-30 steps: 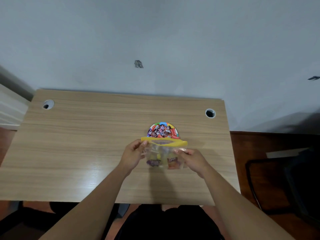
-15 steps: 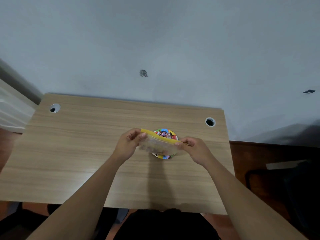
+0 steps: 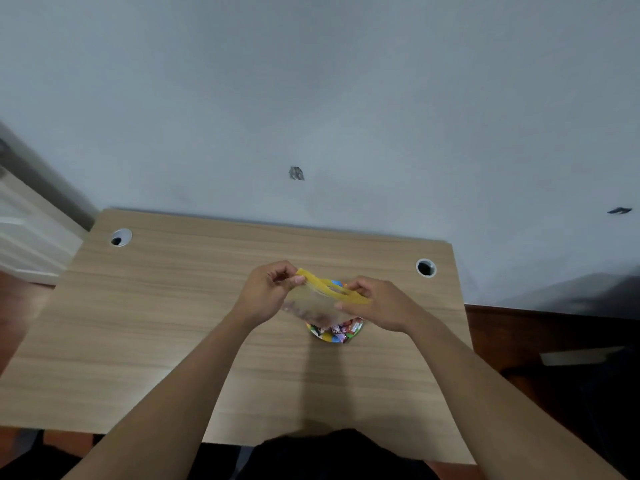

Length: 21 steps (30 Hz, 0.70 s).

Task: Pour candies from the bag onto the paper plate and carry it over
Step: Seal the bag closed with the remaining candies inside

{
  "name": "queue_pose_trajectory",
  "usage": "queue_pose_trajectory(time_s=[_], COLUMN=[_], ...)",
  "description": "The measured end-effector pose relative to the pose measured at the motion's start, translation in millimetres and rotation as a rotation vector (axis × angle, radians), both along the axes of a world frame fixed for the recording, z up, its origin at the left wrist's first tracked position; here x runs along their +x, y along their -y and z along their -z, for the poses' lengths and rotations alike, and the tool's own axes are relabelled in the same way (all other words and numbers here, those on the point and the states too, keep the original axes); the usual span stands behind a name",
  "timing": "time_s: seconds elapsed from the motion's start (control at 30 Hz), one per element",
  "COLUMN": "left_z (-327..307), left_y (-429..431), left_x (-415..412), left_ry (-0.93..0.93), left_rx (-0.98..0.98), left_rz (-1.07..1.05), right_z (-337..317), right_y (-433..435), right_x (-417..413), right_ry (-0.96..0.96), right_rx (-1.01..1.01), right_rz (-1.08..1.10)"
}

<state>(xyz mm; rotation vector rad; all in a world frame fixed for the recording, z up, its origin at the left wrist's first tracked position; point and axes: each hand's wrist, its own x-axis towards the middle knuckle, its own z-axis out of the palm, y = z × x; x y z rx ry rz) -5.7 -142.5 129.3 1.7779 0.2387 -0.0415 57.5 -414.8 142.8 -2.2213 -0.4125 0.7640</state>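
Observation:
A clear plastic bag with a yellow zip top is held up above the table, over the colourful paper plate. My left hand pinches the bag's left top corner. My right hand grips its right top edge. The bag looks nearly empty and hides most of the plate. Wrapped candies lie heaped on the plate's near part, seen below the bag.
The wooden table stands against a grey wall, with cable holes at the back left and back right. A dark chair stands to the right of the table, and white furniture stands to its left.
Both hands lifted the bag from in front of the plate and carried it away from me, over the plate. The bag held candies a second ago and now looks nearly empty.

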Motion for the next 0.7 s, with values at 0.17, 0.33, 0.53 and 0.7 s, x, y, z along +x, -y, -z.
queue_pose_trajectory(time_s=[0.17,0.33,0.53,0.7], left_z=[-9.9,-12.2,-10.8,-9.6], left_y=[0.9,-1.0,-6.4,-6.2], left_x=[10.5,16.9,20.4,21.3], left_ry=[0.045,0.093,0.097,0.123], left_rx=[0.014,-0.021,-0.004,0.155], left_rz=[0.056,-0.067,-0.132,-0.141], right_z=[-17.5,-20.4,-18.2,-15.5], right_y=[-43.7,-72.4,-85.3,-93.2], right_x=[14.8,28.2,31.8,33.4], right_ry=[0.161,0.262,0.310,0.349], right_rx=[0.085,0.073,0.063,0.019], right_rz=[-0.094,-0.035,-0.058,-0.086])
